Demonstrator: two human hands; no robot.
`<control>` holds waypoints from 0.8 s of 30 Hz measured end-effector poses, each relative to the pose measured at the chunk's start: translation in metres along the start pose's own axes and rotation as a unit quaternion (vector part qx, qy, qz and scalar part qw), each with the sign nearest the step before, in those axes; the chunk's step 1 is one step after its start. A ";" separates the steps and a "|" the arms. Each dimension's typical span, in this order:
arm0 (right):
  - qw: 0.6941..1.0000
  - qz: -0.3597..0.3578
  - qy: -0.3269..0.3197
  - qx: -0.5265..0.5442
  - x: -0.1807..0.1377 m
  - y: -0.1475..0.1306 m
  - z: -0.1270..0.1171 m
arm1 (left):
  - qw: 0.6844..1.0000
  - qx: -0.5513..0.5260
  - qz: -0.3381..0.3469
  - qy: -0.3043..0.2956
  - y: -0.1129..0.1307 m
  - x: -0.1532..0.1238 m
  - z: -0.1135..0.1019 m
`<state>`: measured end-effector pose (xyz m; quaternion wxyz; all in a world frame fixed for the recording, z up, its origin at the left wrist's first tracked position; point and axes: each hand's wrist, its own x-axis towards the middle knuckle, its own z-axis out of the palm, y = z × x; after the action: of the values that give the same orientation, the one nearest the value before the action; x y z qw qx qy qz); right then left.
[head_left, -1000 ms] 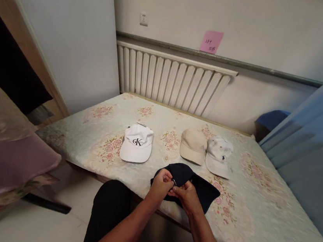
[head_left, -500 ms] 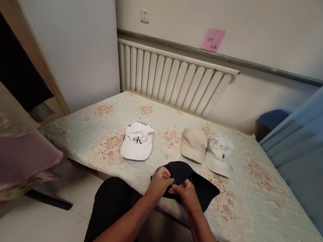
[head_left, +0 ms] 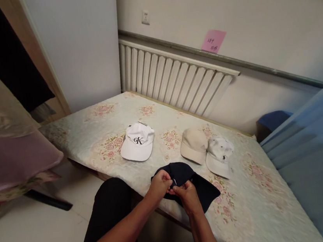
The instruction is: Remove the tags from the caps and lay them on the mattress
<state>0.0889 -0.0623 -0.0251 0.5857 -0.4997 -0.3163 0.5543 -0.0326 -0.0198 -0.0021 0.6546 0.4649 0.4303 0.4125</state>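
A dark navy cap lies at the near edge of a floral mattress. My left hand pinches the back of that cap, and my right hand grips it right beside, fingers closed around a small metal buckle on its strap. Farther back on the mattress sit a white cap with a black logo, a beige cap and a white patterned cap that touches the beige one.
A white radiator runs along the wall behind the mattress, with a pink note above it. Blue fabric rises at the right. A pink cushion is at the left. My dark-trousered knee is below the mattress edge.
Almost nothing differs: both hands stay pinched on the navy cap's strap, with only a slight shift of the view.
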 end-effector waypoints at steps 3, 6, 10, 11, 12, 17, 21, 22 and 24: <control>1.000 0.003 0.003 0.003 0.000 0.000 0.000 | 1.000 0.013 -0.005 0.004 -0.004 0.002 0.000; 1.000 0.004 0.004 0.009 0.000 -0.001 0.000 | 1.000 0.026 -0.010 0.010 -0.005 0.002 0.000; 1.000 0.002 0.002 0.015 -0.001 -0.003 0.002 | 0.999 0.032 -0.010 0.014 -0.002 0.001 0.003; 1.000 0.001 0.001 0.017 -0.001 -0.003 0.003 | 0.999 0.031 -0.012 0.014 -0.001 0.000 0.004; 1.000 0.000 0.000 0.019 -0.002 -0.004 0.003 | 0.999 0.029 -0.014 0.014 0.000 0.000 0.005; 1.000 -0.002 -0.002 0.027 -0.002 -0.005 0.003 | 1.000 0.018 0.004 -0.018 0.002 -0.001 0.005; 1.000 0.002 0.001 0.028 -0.001 -0.003 0.000 | 0.999 0.035 0.011 -0.027 -0.002 -0.001 0.000; 1.000 0.003 0.002 0.029 -0.001 -0.002 -0.001 | 0.999 0.040 0.010 -0.026 -0.003 -0.001 -0.001; 1.000 0.005 0.003 0.029 -0.002 -0.002 0.000 | 0.999 0.046 0.006 -0.018 -0.005 0.000 -0.002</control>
<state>0.0897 -0.0638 -0.0231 0.5982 -0.4858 -0.2951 0.5648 -0.0342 -0.0206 -0.0070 0.6377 0.5047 0.4340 0.3876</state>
